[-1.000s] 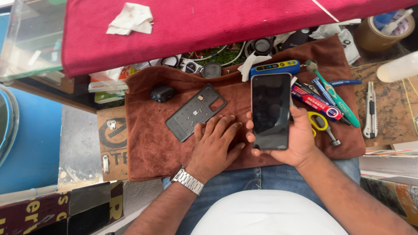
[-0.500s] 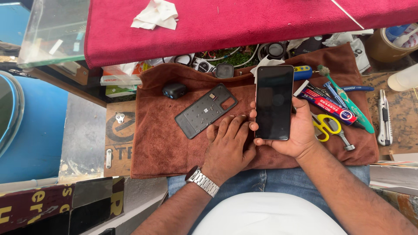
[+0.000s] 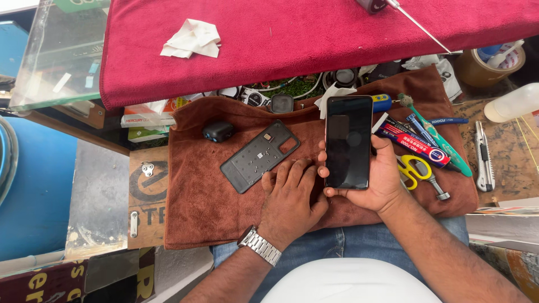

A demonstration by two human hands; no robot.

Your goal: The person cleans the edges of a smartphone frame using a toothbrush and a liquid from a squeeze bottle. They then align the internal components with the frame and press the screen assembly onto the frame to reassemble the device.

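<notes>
The right hand (image 3: 377, 178) grasps a dark smartphone (image 3: 348, 141) upright by its edges, screen up. The left hand (image 3: 292, 196) lies flat and released just beside the phone, fingertips near the grey back cover (image 3: 260, 156). A steady grip on the edges seems wise, keeping thumbs off the glass. Under the phone lies a brown towel (image 3: 191, 191); beyond it, yellow scissors (image 3: 414, 168), then a red cloth (image 3: 292, 39).

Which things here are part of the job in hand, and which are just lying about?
In hand:
right hand holding phone
left hand flat on brown towel, beside back cover

Lying about:
scissors
box cutter
tape roll
white tissue
</notes>
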